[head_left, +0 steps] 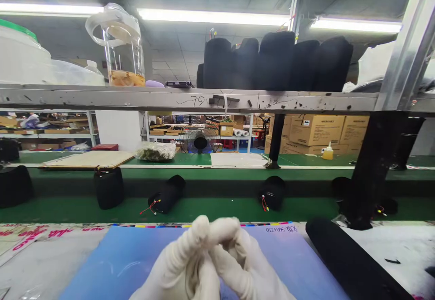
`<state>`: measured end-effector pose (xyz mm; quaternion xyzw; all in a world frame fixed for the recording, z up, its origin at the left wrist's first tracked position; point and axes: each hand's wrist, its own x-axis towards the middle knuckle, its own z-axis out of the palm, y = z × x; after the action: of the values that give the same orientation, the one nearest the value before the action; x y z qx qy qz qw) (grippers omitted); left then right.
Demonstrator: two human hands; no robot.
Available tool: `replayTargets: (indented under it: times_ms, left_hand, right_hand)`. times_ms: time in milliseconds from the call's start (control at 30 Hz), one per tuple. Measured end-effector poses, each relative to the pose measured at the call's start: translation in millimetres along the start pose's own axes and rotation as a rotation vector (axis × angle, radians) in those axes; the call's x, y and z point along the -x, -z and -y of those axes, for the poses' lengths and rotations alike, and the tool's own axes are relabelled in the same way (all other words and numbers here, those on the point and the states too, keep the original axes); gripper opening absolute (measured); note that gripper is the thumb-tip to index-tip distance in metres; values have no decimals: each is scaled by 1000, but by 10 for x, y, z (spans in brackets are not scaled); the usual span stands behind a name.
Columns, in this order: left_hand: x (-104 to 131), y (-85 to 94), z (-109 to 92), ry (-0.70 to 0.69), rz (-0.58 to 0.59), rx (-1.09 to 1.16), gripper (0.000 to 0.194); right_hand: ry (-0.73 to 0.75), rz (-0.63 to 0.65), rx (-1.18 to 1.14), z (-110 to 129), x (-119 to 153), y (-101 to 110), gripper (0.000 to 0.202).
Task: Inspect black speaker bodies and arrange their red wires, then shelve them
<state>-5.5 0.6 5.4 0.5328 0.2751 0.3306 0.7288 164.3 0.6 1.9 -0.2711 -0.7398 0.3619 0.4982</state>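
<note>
Both my hands wear white gloves and meet over a blue sheet (118,254) on the bench. My left hand (178,263) has its thumb and fingers bent and pressed together at the tips. Against it, my right hand (246,263) is curled the same way, its fingertips touching the left ones. Whatever lies between the fingers, if anything, is hidden. Beyond the sheet's right edge rests a long black piece (353,259).
Behind the bench runs a green conveyor belt (210,209), bearing a black pouch (108,189) and black rolls with wires (166,195). A metal shelf (152,97) crosses above, with a clear jar (124,55) and several black cylinders. At right stands a black-wrapped post (377,168).
</note>
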Motion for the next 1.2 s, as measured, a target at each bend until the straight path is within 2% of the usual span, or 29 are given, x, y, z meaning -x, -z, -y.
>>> replayTargets:
  times_ms: [100,200,300,367,433,533,700,833,900,1033,1100,1200]
  left_hand:
    - [-198,12,-50,-15,34,169,76]
    - [-301,1,-46,9,117,443,79]
    - [-318,-26,-9,16,185,543,75]
    - [-314,-45,30,17,160,536,74]
    - [-309,-57,75,24,99,477,71]
    - [-289,-53,125,6,58,293,71]
    - [-230,-78,96,2,58,36,76]
    - [-178,-176,9,49,51,-122,63]
    - [-147,-212,0,-8,62,-184,58]
    - [-88,-219,67,-276,-17,-215,46]
    - [-70,-218,85,-263,-26,-192,44]
    - [-59,-238,33,-154,24,-84,48]
  right_hand:
    - [112,-213,161,-110,4,54,20]
    - [352,-400,398,-102,17,164,10]
    - [558,-458,588,12,-3,226,13]
    - [621,-483,675,95,-34,236,12]
    - [619,-505,734,155,-68,241,19]
    - [587,-468,787,205,-99,272,23]
    - [642,-313,949,225,-56,358,7]
    - [641,-295,1096,199,21,404,9]
    - [624,-287,1135,183,49,418,9]
    - [631,-282,1140,139,63,399,10]
    - [625,-253,1101,103,57,365,12]
    - [613,-246,985,49,49,309,17]
